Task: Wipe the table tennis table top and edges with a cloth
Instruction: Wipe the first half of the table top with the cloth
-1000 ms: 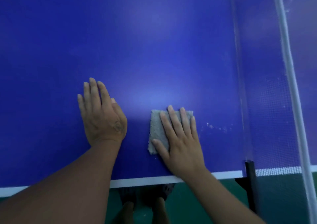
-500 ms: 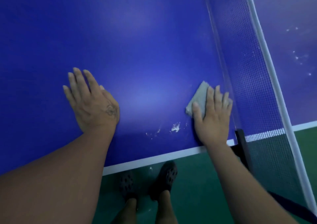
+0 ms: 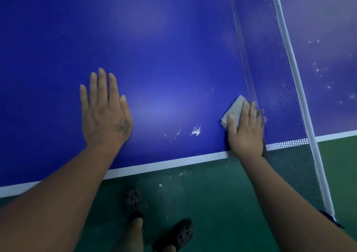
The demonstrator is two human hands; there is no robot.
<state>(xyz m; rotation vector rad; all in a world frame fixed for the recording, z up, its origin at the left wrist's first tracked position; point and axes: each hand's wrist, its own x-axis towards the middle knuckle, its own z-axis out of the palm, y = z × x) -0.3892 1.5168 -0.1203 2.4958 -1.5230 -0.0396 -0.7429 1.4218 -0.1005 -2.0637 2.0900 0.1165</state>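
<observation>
The blue table tennis table top (image 3: 154, 49) fills the upper view, with its white near edge line (image 3: 164, 164) running across below my hands. My right hand (image 3: 246, 130) lies flat, fingers straight, pressing a folded grey cloth (image 3: 234, 109) onto the table right beside the net (image 3: 280, 97). Most of the cloth is hidden under my fingers. My left hand (image 3: 105, 112) rests flat on the table to the left, fingers straight, holding nothing. White dust specks (image 3: 196, 131) lie on the blue surface between my hands, near the edge.
The net's white top band (image 3: 293, 68) runs diagonally on the right; more white specks (image 3: 324, 72) dot the table half beyond it. Below the table edge is green floor (image 3: 222, 193) with some white crumbs, and my two feet in dark perforated shoes (image 3: 133, 201).
My right hand slid the cloth from the middle of the near table area rightward to the net. White specks now lie exposed left of the cloth. My left hand stayed flat.
</observation>
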